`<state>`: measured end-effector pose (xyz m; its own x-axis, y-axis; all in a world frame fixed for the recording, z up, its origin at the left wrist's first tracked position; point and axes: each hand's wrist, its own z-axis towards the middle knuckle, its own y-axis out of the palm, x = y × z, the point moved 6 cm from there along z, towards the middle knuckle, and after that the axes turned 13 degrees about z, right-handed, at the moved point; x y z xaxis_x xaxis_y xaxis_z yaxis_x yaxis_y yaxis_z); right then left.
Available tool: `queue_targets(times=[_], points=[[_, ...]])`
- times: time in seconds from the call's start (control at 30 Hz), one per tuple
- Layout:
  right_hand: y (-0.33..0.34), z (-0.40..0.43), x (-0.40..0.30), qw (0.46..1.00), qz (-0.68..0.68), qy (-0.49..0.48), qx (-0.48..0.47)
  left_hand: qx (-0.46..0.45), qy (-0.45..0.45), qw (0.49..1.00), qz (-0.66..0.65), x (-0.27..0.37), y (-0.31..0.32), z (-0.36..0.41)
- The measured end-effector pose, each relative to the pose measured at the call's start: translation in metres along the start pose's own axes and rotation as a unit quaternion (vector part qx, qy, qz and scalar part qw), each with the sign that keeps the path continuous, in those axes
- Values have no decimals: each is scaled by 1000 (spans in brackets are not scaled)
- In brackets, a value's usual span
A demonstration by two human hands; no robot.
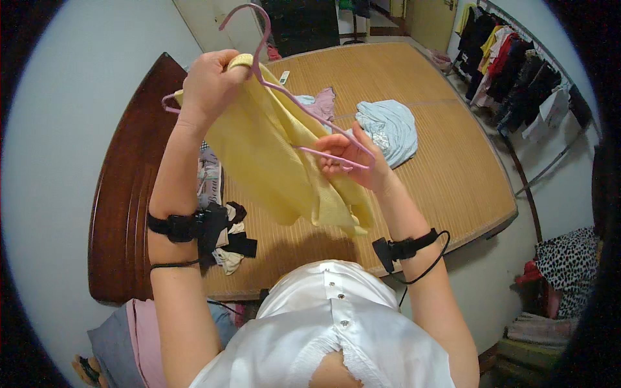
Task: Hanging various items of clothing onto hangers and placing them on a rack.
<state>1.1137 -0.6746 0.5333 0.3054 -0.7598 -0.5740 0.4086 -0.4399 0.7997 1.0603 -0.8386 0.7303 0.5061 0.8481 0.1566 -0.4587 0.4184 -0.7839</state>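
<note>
A yellow garment (262,160) hangs in front of me, partly over a pink clothes hanger (310,116). My left hand (208,87) is closed on the garment's upper edge, close beside the base of the hanger's hook. The hanger's left end sticks out past that wrist. On the right, the hanger's other end is bare of cloth. My right hand (351,157) is at that end, palm up with fingers curled near the lower bar and the yellow cloth; whether it grips either is unclear. The garment's lower edge hangs loose above the bed mat.
Beneath lies a bed with a woven mat (451,145), bearing a light blue garment (393,131), a mauve garment (324,103), a remote control (285,76) and small dark and beige clothes (235,247). A dark wooden headboard (126,194) stands left; a clothes rack (529,34) stands right.
</note>
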Motion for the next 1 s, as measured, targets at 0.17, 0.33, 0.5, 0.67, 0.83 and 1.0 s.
queue_targets(times=[0.17, 0.33, 0.5, 0.67, 0.83, 1.0], points=[[-49, -26, 16, 958, -194, -7, 212, 2, -77, 994, 76, -3, -3, 3], [-27, -15, 46, 890, -399, -78, 206, 18, -45, 993, 109, 28, -7, 1], [-70, 5, 46, 887, -367, -187, 209, 37, -16, 991, 128, 37, -11, 0], [-41, -11, 13, 978, 39, -90, 185, 37, -64, 990, 123, -32, -10, -9], [-45, -21, -25, 909, -336, -143, 204, 9, -107, 992, 73, -52, 3, -26], [-30, -34, -59, 794, -465, -238, 309, 20, -88, 989, 120, -37, 42, -44]])
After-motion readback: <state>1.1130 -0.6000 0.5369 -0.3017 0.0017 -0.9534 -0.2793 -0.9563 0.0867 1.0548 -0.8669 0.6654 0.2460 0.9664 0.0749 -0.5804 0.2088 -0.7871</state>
